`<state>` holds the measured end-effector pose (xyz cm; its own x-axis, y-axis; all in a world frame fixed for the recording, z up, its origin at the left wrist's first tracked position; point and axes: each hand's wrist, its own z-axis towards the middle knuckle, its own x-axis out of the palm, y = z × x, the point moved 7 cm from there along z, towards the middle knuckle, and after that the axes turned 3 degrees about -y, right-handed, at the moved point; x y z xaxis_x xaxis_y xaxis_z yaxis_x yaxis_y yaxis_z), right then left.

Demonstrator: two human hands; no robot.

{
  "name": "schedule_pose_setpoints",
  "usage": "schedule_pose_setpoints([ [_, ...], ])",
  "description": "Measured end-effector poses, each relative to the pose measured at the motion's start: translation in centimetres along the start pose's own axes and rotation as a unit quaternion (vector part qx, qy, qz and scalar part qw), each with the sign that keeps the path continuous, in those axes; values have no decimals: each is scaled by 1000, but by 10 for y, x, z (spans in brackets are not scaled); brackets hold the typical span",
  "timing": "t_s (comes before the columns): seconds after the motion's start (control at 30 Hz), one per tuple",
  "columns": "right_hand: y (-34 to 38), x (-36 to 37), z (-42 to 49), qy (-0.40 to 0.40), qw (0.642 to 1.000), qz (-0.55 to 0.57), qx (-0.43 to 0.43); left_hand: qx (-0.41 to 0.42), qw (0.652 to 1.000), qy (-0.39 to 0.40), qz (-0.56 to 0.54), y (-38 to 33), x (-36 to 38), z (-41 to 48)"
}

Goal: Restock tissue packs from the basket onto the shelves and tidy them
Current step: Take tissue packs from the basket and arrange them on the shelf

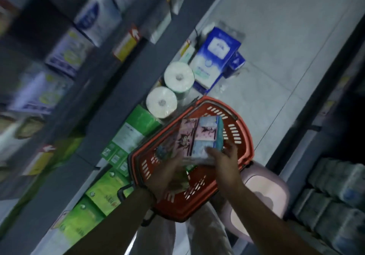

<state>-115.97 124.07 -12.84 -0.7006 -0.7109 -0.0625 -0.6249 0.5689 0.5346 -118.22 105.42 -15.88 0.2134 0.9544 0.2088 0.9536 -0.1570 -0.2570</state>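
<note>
Fingers of the left hand (pixel 169 173) are smearing into motion blur over the basket, so whether they are curled on anything cannot be told. Those of the right hand (pixel 225 157) are spreading and bending around the near end of a tissue pack (pixel 199 136), pressing on its glossy film wrap; the pack is a soft, rectangular bundle printed in pink and pale blue panels, and it is sitting in the mouth of the basket.

Starting at the left, grey shelves (pixel 83 89) are running diagonally through the view, carrying blurred white and blue boxy packs and yellow-and-red price tags along their edges. Below them, flat green packs (pixel 102 191) with shiny wrapping are lying on the pale tiled floor (pixel 286 37), just beside the basket. Further up, two white paper rolls (pixel 169 89), cylindrical with small cores showing, are standing side by side in clear film. Next to them a tall blue-and-white pack (pixel 213 57) is leaning near the shelf foot.

In the middle, the red basket (pixel 239 136) is showing hard plastic walls pierced by rows of short slots, with a dark handle folded down at its rim. A pink, rounded plastic stool (pixel 264 193) is peeking out just beside it. At the far right, stacked bundles of wrapped rolls (pixel 335 191) are filling another dark shelf unit.
</note>
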Motion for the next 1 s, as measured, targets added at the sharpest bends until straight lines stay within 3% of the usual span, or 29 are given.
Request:
schedule_pose_setpoints([
  [0.13,51,8,-104,92,995,42,-1,37,997,-17,-60,-66,30,-106],
  [0.3,148,16,-210,127,990,-28,-60,137,989,-20,-59,-156,36,-237],
  [0.4,192,30,-268,175,980,-66,-67,240,970,-44,-10,-204,29,-312],
  [0.5,221,46,-320,211,968,-123,-55,363,925,-90,70,-250,21,-385],
  [0.57,242,53,-344,220,969,-104,-37,476,857,-162,116,-279,17,-442],
  [0.7,292,72,-391,286,956,52,50,648,674,-267,234,-299,39,-554],
  [0.77,327,84,-416,345,934,84,46,723,569,-278,276,-302,52,-601],
  [0.87,379,93,-459,402,912,71,-27,821,358,-258,362,-295,65,-642],
  [0.9,392,96,-475,422,903,69,-44,832,312,-252,383,-292,66,-650],
  [0.93,401,98,-485,430,898,71,-61,836,291,-256,388,-291,67,-654],
  [0.97,408,100,-493,436,894,65,-83,833,295,-278,376,-292,68,-662],
  [1.0,413,102,-499,441,889,56,-108,821,333,-316,339,-292,64,-668],
])
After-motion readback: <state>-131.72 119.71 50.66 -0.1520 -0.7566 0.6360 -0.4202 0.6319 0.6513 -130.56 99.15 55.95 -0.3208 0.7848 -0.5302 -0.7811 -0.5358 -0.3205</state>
